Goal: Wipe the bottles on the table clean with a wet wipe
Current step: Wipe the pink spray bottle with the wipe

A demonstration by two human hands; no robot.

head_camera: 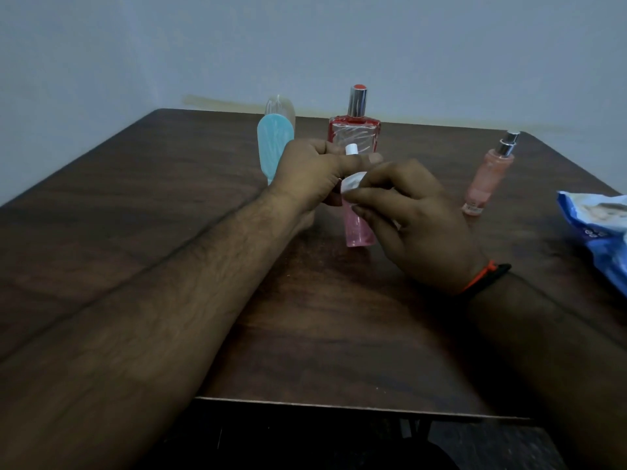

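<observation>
Head view: centre frame, left hand (307,178) grips upright pink bottle (359,228) near its cap, long axis vertical; right hand (414,215) pinches wet wipe (353,185) against bottle's upper right side.

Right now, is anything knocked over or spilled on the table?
No spill shows. The blue bottle, red bottle and pale pink spray bottle stand upright. Only the pink bottle tilts, held in the left hand while the right hand wipes it.

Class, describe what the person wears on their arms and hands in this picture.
Both forearms are bare, with no sleeves in view. The right hand has a thin orange and black band round its wrist. The left hand has no band or watch in view.
</observation>
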